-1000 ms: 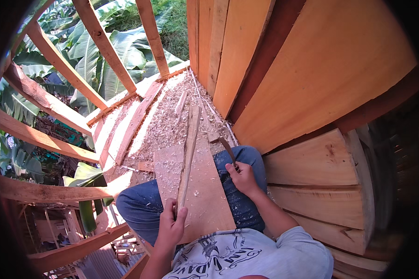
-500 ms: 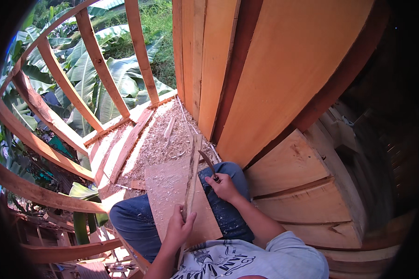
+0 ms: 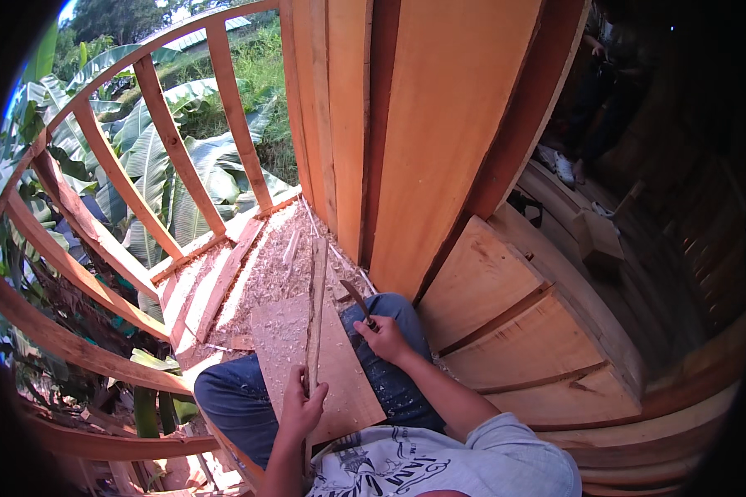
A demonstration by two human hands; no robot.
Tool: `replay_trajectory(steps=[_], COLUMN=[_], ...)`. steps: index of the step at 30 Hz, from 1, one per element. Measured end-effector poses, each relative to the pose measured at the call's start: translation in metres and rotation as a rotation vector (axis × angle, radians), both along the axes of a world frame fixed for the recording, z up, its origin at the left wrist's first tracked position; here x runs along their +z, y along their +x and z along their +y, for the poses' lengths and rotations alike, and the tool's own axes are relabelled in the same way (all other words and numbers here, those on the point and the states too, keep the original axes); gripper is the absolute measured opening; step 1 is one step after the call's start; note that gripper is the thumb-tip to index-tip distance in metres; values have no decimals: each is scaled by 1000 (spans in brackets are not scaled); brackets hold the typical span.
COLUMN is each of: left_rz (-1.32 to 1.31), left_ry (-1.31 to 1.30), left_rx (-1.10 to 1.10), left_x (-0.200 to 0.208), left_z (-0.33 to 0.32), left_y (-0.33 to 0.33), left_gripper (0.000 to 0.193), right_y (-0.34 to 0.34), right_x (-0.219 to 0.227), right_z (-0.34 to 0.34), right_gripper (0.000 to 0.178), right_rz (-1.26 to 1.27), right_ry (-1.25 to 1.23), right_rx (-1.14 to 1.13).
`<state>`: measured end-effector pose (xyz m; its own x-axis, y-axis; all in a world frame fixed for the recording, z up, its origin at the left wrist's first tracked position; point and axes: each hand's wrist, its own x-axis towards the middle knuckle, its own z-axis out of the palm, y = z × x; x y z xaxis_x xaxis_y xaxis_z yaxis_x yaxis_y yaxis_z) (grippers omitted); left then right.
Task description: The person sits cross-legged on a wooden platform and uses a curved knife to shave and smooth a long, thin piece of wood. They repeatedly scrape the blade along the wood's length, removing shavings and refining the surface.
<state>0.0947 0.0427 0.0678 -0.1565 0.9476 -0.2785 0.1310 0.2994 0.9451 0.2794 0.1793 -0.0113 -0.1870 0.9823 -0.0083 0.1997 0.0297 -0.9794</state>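
Note:
My left hand [image 3: 303,403] is closed round the lower part of a long, narrow wooden strip [image 3: 316,306] with a rough, dark edge. The strip lies lengthwise over a flat board [image 3: 346,377] across my lap, its far end pointing away from me. In my right hand [image 3: 383,338], above my right thigh, is the handle of a knife with a curved, brownish blade [image 3: 356,298]. The blade points up and to the left, with a gap between it and the strip. Pale shavings are scattered over the board.
Wood shavings [image 3: 269,248] cover the floor ahead, with a loose plank [image 3: 228,277] among them. Slatted railing [image 3: 178,141] curves along the left, banana leaves behind it. A tall plank wall [image 3: 448,124] and wooden steps [image 3: 481,282] stand at the right. Another person's foot [image 3: 564,168] shows in shadow.
The view has turned toward the right, so the scene sits further left. The knife blade has come away from the strip, leaving a wider gap. Both hands keep their hold.

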Motion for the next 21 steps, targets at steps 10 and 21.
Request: replay_trajectory(steps=[10,21], left_rz=[191,-92], left_ry=[105,77], left_rx=[64,78], left_x=[-5,-50], left_z=[-8,-15], left_y=[-16,-36], left_gripper=[20,18], right_y=[-5,-20], right_x=[7,16], right_z=[-17,-9], right_gripper=[54,56], right_rz=[-29,-177], right_ry=[71,58], right_rx=[224,220])
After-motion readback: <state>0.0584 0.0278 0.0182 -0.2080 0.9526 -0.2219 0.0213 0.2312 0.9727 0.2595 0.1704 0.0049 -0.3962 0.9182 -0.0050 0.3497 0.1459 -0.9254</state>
